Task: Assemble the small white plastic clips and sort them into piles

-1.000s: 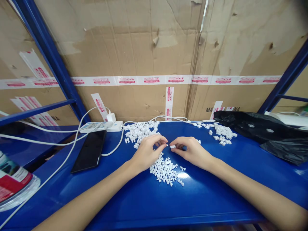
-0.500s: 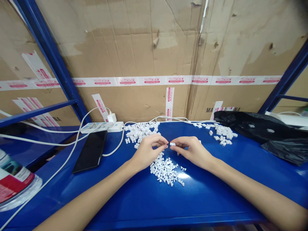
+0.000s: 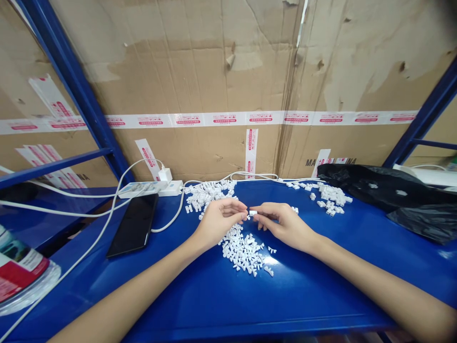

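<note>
Between thumb and fingers my right hand pinches a small white plastic piece. Facing it, my left hand is closed in a pinch on a smaller white clip, mostly covered by the fingertips. The two pieces are very close; whether they touch I cannot tell. Below my hands lies a heap of small white forked clips. Blocky white plastic pieces are piled behind my left hand.
Further white pieces lie at the back right, beside a black plastic bag. To the left are a black phone, a white power strip with cables, and a clear labelled container. Cardboard stands behind the blue tabletop.
My right hand has brought its white piece slightly left, closer to the left fingertips. The left hand has shifted a little left.
</note>
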Action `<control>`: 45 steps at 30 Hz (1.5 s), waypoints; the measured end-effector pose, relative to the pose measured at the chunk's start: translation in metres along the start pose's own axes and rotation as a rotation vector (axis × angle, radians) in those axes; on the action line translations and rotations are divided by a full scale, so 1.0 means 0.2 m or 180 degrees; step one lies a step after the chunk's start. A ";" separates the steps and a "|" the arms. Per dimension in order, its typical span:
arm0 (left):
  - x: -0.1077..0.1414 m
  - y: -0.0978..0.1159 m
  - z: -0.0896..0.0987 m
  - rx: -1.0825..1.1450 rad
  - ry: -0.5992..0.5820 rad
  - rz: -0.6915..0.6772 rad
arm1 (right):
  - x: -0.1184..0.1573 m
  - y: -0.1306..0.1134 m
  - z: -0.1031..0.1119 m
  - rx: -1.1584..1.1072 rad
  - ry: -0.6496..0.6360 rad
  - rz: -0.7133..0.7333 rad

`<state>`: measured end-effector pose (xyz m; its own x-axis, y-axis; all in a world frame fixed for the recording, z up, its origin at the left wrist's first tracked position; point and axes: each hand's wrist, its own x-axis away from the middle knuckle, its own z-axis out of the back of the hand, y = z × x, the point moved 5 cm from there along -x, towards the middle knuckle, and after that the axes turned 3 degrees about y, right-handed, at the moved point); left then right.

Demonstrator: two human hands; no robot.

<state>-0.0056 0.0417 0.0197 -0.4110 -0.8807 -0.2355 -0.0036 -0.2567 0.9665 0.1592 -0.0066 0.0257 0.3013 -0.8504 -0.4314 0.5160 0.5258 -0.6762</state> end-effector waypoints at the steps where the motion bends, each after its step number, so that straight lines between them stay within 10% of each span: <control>1: 0.00 0.00 0.00 0.0033 0.0004 0.0007 | 0.00 0.00 0.00 -0.0081 0.0011 -0.0034; 18: 0.02 -0.01 0.00 0.0741 0.0078 0.0515 | 0.00 0.01 -0.03 -0.0783 0.0032 -0.0221; 45: 0.05 -0.03 0.00 0.1029 0.0149 0.0947 | 0.00 -0.07 0.00 0.0214 0.0466 0.0470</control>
<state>-0.0097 0.0346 0.0110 -0.3955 -0.9164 0.0607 -0.1795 0.1420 0.9735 0.1524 -0.0142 0.0341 0.2604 -0.7499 -0.6082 0.5288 0.6378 -0.5600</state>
